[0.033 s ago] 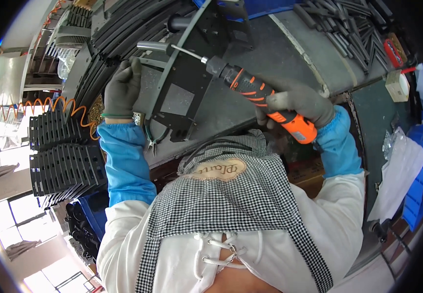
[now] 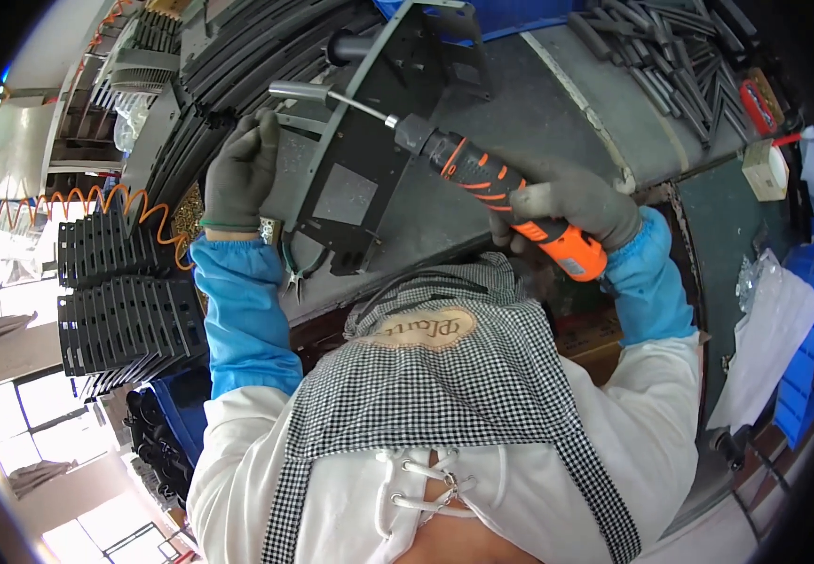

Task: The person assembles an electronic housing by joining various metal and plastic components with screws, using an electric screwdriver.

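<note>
Gripped in my gloved right hand (image 2: 576, 199) is an orange-and-black power screwdriver (image 2: 482, 179), its long bit pointing up and left. The bit meets the edge of a black metal bracket (image 2: 383, 141), which stands on the bench and has a square cutout. In line with the bit, on the bracket's far side, is a grey metal tube (image 2: 299, 90). My gloved left hand (image 2: 240, 179) is closed in a pinch left of the bracket, just below the tube. Whatever its fingertips hold is hidden. Small pliers (image 2: 296, 268) lie between that hand and the bracket's near end.
Dark metal strips (image 2: 247, 56) are stacked at the far left, with slotted black parts (image 2: 129, 324) below. An orange coiled hose (image 2: 115, 199) hangs there. Loose dark tubes (image 2: 661, 61) are heaped at the back right; a white roll (image 2: 766, 169) and blue bins (image 2: 799, 395) stand right.
</note>
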A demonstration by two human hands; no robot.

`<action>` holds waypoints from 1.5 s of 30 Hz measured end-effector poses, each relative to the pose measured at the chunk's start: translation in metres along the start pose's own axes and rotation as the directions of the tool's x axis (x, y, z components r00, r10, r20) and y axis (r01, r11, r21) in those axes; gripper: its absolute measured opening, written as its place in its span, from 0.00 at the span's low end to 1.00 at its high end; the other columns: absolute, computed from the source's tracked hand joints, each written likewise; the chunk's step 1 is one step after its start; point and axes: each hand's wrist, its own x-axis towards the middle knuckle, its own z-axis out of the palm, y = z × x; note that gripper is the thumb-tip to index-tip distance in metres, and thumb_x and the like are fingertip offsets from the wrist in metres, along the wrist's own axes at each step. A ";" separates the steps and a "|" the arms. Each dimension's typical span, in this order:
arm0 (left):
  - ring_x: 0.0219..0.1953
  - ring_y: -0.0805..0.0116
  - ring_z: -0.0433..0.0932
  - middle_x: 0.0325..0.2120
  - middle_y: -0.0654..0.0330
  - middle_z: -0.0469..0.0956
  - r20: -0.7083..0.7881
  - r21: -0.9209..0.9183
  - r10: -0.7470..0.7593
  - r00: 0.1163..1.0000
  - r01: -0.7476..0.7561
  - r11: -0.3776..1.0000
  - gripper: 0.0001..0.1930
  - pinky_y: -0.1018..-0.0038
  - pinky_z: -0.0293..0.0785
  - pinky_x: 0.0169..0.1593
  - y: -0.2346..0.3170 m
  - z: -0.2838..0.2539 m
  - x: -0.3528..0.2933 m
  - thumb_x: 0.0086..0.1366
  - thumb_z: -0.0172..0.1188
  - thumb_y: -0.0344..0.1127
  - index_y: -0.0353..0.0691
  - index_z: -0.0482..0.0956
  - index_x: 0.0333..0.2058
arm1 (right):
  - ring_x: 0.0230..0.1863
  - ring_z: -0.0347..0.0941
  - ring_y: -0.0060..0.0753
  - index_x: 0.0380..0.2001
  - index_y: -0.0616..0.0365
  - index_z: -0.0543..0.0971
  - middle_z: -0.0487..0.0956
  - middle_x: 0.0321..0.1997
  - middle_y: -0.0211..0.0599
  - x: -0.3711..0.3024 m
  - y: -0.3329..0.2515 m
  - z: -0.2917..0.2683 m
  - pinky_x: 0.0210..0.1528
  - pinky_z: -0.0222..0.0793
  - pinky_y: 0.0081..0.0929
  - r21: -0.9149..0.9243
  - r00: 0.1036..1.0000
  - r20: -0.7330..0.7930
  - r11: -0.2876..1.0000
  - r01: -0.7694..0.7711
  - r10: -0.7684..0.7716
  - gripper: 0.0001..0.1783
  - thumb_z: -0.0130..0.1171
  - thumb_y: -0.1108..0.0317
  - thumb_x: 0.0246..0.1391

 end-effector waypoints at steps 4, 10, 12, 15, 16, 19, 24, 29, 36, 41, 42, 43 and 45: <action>0.54 0.60 0.79 0.55 0.45 0.76 0.059 -0.051 -0.157 0.986 0.160 0.986 0.18 0.73 0.82 0.55 0.017 0.026 -0.016 0.77 0.47 0.28 0.24 0.68 0.60 | 0.38 0.78 0.27 0.72 0.63 0.61 0.78 0.41 0.37 0.015 -0.004 0.013 0.40 0.77 0.27 -0.008 0.997 0.068 0.999 -0.034 0.034 0.44 0.61 0.62 0.54; 0.39 0.71 0.84 0.45 0.53 0.84 0.064 0.381 -0.044 0.997 0.016 0.925 0.18 0.83 0.81 0.36 0.015 0.053 -0.027 0.77 0.54 0.38 0.32 0.73 0.58 | 0.38 0.77 0.26 0.73 0.63 0.60 0.78 0.42 0.37 0.039 -0.006 0.020 0.40 0.77 0.27 -0.039 0.990 0.142 0.999 0.015 -0.009 0.45 0.63 0.62 0.53; 0.36 0.72 0.84 0.43 0.56 0.84 0.001 0.331 0.001 1.000 -0.002 0.944 0.17 0.83 0.81 0.35 0.010 0.061 -0.029 0.76 0.55 0.39 0.35 0.76 0.56 | 0.39 0.78 0.27 0.73 0.63 0.59 0.78 0.43 0.38 0.042 -0.008 0.024 0.42 0.78 0.28 -0.026 0.992 0.124 1.000 0.010 -0.007 0.45 0.63 0.63 0.54; 0.38 0.71 0.84 0.43 0.57 0.84 -0.018 0.223 -0.025 1.000 0.029 0.974 0.16 0.82 0.82 0.35 0.008 0.061 -0.029 0.76 0.56 0.39 0.36 0.77 0.54 | 0.40 0.78 0.30 0.73 0.64 0.60 0.78 0.44 0.39 0.048 -0.006 0.023 0.43 0.79 0.31 -0.080 0.995 0.099 0.997 0.008 0.000 0.49 0.63 0.60 0.48; 0.38 0.71 0.84 0.43 0.57 0.84 -0.020 0.224 -0.025 0.999 0.029 0.974 0.16 0.82 0.82 0.35 0.006 0.063 -0.030 0.76 0.56 0.39 0.36 0.77 0.54 | 0.40 0.78 0.30 0.73 0.64 0.60 0.78 0.44 0.39 0.050 -0.006 0.023 0.43 0.79 0.31 -0.079 0.995 0.101 0.997 0.007 0.001 0.49 0.63 0.60 0.48; 0.39 0.69 0.85 0.43 0.56 0.84 -0.104 0.158 -0.010 0.995 0.027 0.987 0.16 0.81 0.83 0.36 0.001 0.071 -0.031 0.75 0.57 0.39 0.36 0.77 0.54 | 0.41 0.78 0.30 0.73 0.64 0.60 0.77 0.44 0.39 0.053 -0.001 0.020 0.43 0.79 0.31 -0.109 0.997 0.077 0.994 0.006 0.002 0.49 0.64 0.60 0.48; 0.43 0.65 0.85 0.44 0.54 0.83 -0.150 0.161 0.045 0.988 -0.020 0.987 0.15 0.79 0.84 0.40 -0.001 0.083 -0.032 0.76 0.56 0.37 0.35 0.76 0.54 | 0.40 0.79 0.31 0.73 0.64 0.60 0.78 0.44 0.39 0.056 0.002 0.021 0.42 0.80 0.30 -0.088 0.995 0.097 0.995 0.045 -0.037 0.48 0.63 0.61 0.49; 0.45 0.64 0.84 0.45 0.54 0.83 -0.166 0.091 0.079 0.983 -0.064 0.994 0.14 0.78 0.85 0.42 -0.005 0.087 -0.030 0.76 0.55 0.36 0.35 0.75 0.54 | 0.40 0.82 0.34 0.71 0.66 0.61 0.81 0.43 0.43 0.051 0.010 0.020 0.40 0.83 0.30 0.143 0.997 0.079 0.989 -0.030 0.019 0.40 0.62 0.63 0.59; 0.47 0.62 0.84 0.49 0.50 0.81 -0.020 0.094 0.097 0.995 -0.095 0.991 0.17 0.76 0.84 0.46 -0.009 0.089 -0.027 0.77 0.53 0.39 0.32 0.73 0.56 | 0.37 0.84 0.42 0.51 0.67 0.74 0.83 0.41 0.52 0.053 0.042 0.017 0.37 0.85 0.32 0.620 0.965 0.252 0.778 -0.101 -0.075 0.23 0.53 0.56 0.66; 0.55 0.51 0.80 0.58 0.42 0.74 0.116 0.383 0.086 0.990 -0.124 0.916 0.31 0.62 0.79 0.57 0.013 0.065 -0.012 0.78 0.51 0.49 0.27 0.60 0.66 | 0.39 0.83 0.40 0.56 0.68 0.73 0.83 0.42 0.50 0.040 0.045 0.003 0.39 0.83 0.31 0.437 0.984 0.144 0.899 0.029 -0.102 0.27 0.55 0.56 0.64; 0.57 0.51 0.79 0.60 0.42 0.73 0.152 0.527 0.128 0.980 -0.190 0.828 0.31 0.62 0.78 0.58 0.020 0.054 -0.007 0.78 0.51 0.47 0.28 0.58 0.67 | 0.40 0.83 0.39 0.58 0.67 0.72 0.83 0.41 0.49 0.032 0.046 -0.003 0.40 0.82 0.31 0.363 0.987 0.095 0.927 0.091 -0.133 0.28 0.56 0.55 0.63; 0.60 0.50 0.76 0.63 0.43 0.69 0.142 0.632 0.071 0.987 -0.145 0.761 0.29 0.62 0.76 0.60 0.025 0.047 -0.009 0.77 0.53 0.38 0.28 0.56 0.68 | 0.41 0.82 0.36 0.61 0.66 0.71 0.82 0.41 0.45 0.021 0.042 -0.006 0.42 0.81 0.30 0.320 0.986 0.039 0.937 0.139 -0.159 0.31 0.58 0.54 0.61; 0.61 0.51 0.75 0.64 0.44 0.68 0.119 0.623 0.074 0.990 -0.133 0.771 0.29 0.62 0.76 0.60 0.012 0.003 -0.009 0.75 0.53 0.35 0.29 0.56 0.68 | 0.40 0.82 0.35 0.61 0.66 0.71 0.82 0.41 0.44 0.006 0.049 -0.017 0.42 0.81 0.30 0.296 0.982 -0.023 0.937 0.185 -0.186 0.32 0.58 0.54 0.61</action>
